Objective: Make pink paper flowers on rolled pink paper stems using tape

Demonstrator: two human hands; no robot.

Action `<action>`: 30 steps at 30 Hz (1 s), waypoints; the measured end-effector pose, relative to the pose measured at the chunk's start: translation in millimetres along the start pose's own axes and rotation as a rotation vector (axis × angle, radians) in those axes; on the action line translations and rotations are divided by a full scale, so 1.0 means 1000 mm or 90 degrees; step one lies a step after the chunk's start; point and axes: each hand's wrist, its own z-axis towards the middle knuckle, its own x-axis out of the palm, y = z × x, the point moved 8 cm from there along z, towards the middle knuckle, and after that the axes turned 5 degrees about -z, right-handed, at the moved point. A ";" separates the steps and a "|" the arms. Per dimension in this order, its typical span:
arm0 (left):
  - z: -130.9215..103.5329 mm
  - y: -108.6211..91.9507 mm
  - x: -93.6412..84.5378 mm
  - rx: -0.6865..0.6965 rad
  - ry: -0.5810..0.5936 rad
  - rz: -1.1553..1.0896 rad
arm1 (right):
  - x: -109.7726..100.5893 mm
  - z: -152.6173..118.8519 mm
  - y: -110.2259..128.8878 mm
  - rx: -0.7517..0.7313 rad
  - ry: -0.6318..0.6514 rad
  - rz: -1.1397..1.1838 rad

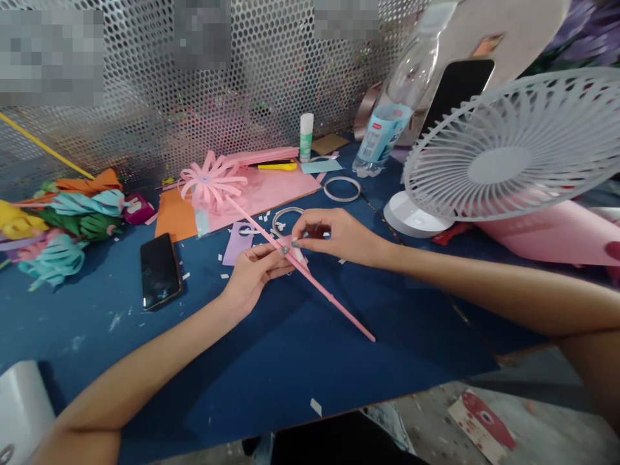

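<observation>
Stem (334, 300), slender and pink, slanting above the blue table (271, 368) between the two hands, with a fringed pink paper flower (206, 181) at its far end. Left hand (254, 268): closed in a pinch around the stem. Right hand (339, 236): thumb and forefinger drawn together on a small pale strip (298, 254), close beside the stem; tape or paper, impossible to tell. Likeliest fault, by judgement: a crooked lie of the strip, from any roll of the stem in too light a pinch. Opposite fault: a kink in the stem, from too hard a squeeze, with the near end held by neither hand. At the far end, possible bending of the flower against the yellow cutter (277, 166), through any sideways swing. With white scraps (316, 407) strewn about, chance of clinging bits in case of a sticky strip. Beyond the right forearm, a fan (504, 165), running or not uncertain; from any draught, possible flutter of flower and scraps.
</observation>
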 end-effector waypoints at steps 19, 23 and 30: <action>0.000 -0.001 0.001 0.007 0.008 0.028 | -0.003 -0.001 0.012 0.035 0.027 0.063; 0.000 0.000 0.000 0.005 0.010 0.028 | 0.001 -0.002 0.006 0.037 0.047 0.032; 0.000 -0.001 0.002 0.002 0.022 0.022 | 0.002 0.001 0.001 0.031 0.049 -0.007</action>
